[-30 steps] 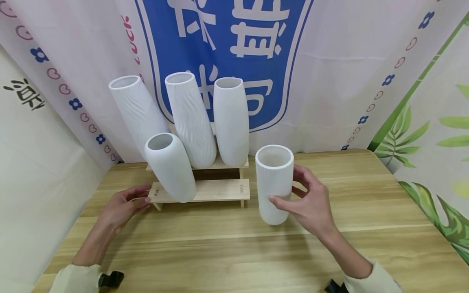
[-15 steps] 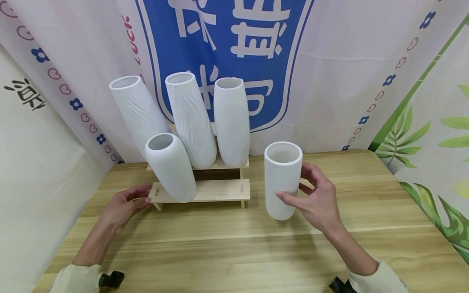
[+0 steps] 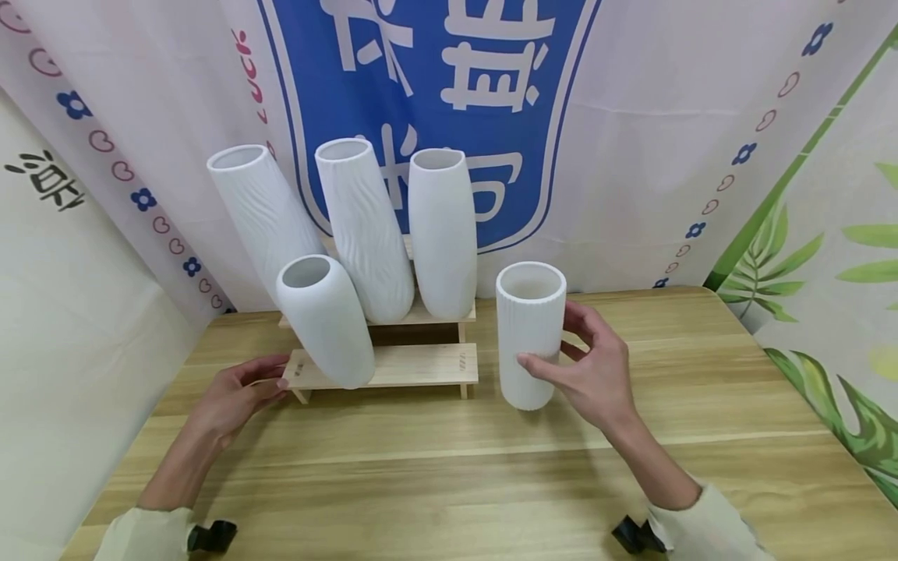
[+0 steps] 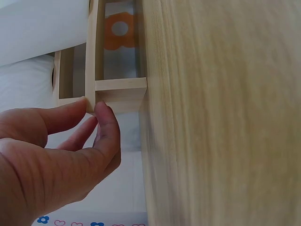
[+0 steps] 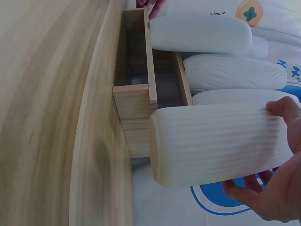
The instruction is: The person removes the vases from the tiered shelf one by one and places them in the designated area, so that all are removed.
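My right hand [image 3: 592, 370] grips a white ribbed cylindrical vase [image 3: 529, 327] from its right side, thumb in front. In the right wrist view the ribbed vase [image 5: 216, 141] hangs above the tabletop, its base level with the front shelf of a wooden stepped stand [image 5: 134, 101]. My left hand [image 3: 231, 397] pinches the left end of the stand's lower step [image 3: 421, 365]; thumb and finger meet at that board [image 4: 91, 94] in the left wrist view. A smooth white vase [image 3: 326, 319] stands on the left part of the lower step, its right part bare.
On the upper step stand a wavy-textured vase [image 3: 263, 214], another wavy vase [image 3: 365, 234] and a plain vase [image 3: 443, 234]. A printed cloth [image 3: 631, 156] hangs behind the wooden table [image 3: 421, 483].
My right hand carried the ribbed vase to the right, then back left towards the stand and a little higher in view. The left hand stays at the lower step.
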### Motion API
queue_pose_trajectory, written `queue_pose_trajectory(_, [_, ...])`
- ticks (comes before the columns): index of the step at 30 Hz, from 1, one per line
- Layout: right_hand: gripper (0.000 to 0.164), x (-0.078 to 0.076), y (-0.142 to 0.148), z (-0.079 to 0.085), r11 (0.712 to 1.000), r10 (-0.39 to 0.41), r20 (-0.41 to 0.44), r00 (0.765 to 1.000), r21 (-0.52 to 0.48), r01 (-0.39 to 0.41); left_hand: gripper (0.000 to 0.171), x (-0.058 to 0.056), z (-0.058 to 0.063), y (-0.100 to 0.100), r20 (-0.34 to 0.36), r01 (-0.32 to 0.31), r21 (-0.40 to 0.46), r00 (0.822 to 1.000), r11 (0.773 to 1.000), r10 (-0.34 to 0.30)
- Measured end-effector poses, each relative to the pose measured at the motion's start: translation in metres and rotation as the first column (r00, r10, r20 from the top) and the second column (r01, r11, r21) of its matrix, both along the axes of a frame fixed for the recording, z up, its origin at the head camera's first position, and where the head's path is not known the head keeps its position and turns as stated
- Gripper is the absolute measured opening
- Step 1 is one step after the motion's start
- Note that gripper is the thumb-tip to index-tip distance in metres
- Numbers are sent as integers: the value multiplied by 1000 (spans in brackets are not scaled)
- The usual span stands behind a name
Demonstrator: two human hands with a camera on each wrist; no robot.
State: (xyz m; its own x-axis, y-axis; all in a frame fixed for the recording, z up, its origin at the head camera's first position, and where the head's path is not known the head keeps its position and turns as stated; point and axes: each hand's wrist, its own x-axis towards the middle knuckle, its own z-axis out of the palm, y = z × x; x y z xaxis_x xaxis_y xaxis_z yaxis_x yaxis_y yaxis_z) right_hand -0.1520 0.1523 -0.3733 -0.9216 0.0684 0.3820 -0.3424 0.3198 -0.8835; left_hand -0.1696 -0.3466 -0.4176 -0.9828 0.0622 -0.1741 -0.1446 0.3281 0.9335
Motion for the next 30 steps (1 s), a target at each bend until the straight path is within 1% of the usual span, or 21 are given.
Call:
queue_pose_trajectory(8, [74,-7,-5,4,999,7,30,1000,-48,-6,61,0,0,0,2,-1,3,1000,1000,1])
queue_pose_trajectory(17, [75,-16,-5,3,998,-8,46,999,-61,11,60,0,-1,-1,-3,4,-14,1000,1000,-4])
queue_pose_trajectory(30, [79,-30,-10,6,996,-31,58,998,-84,36,60,-1,-2,-1,12,-3,-17,1000,1000,3])
